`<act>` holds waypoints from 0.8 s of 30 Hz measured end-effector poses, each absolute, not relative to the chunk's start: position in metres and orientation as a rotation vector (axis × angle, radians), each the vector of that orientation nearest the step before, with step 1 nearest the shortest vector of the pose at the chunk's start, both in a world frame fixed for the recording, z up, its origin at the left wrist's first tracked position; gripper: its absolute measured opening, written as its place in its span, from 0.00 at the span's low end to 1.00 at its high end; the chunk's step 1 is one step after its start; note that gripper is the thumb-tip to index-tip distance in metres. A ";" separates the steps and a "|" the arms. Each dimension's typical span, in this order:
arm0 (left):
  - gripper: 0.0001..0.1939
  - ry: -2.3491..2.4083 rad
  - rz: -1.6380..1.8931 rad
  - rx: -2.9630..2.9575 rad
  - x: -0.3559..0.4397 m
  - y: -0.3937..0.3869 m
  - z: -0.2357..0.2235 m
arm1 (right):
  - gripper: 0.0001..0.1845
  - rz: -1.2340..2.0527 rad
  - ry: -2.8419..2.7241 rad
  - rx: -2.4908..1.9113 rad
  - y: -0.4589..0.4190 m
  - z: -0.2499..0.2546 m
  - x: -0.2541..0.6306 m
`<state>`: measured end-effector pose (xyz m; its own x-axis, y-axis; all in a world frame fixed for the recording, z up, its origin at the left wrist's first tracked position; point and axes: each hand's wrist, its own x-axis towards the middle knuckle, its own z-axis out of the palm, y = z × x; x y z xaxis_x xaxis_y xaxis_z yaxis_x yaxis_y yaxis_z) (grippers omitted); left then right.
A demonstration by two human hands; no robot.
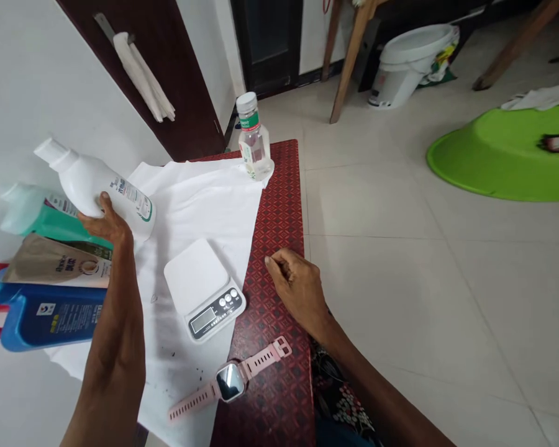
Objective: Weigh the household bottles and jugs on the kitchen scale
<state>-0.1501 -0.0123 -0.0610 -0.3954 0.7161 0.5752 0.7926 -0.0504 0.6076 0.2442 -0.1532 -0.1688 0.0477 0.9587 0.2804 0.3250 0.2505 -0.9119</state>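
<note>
My left hand (107, 225) is wrapped round a white bottle (86, 180) with a white cap, tilted to the left at the table's far left side. Resting on the red patterned table edge, my right hand (298, 288) is curled closed, and I see nothing in it. Between the hands lies a white digital scale (196, 276) with a bare top and a blank-looking display. A smartwatch (230, 381) with a pink strap is stretched out nearer to me, partly on the white cloth (200, 192).
Left of my forearm stand a green bottle (58, 220), a beige pouch (51, 262) and a blue bottle (56, 316). A clear bottle (256, 146) is at the table's far end. On the floor are a white bucket (395, 74) and a green basin (489, 155).
</note>
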 end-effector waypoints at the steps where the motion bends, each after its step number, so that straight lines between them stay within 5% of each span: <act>1: 0.36 -2.069 -1.474 -1.591 -0.148 -0.014 -0.059 | 0.17 0.763 -1.487 -1.258 -0.153 -0.169 0.244; 7: 0.56 -1.717 -1.455 -1.255 -0.103 -0.032 -0.031 | 0.15 0.789 -1.491 -1.192 -0.153 -0.173 0.245; 12: 0.53 -1.833 -1.324 -1.916 -0.010 0.011 -0.027 | 0.15 0.814 -1.491 -1.207 -0.154 -0.176 0.244; 17: 0.61 -2.089 -1.311 -2.174 0.080 0.083 -0.062 | 0.14 0.794 -1.475 -1.224 -0.154 -0.177 0.241; 24: 0.31 -2.183 -1.306 -2.253 0.125 0.112 -0.084 | 0.13 0.745 -1.478 -1.247 -0.155 -0.179 0.238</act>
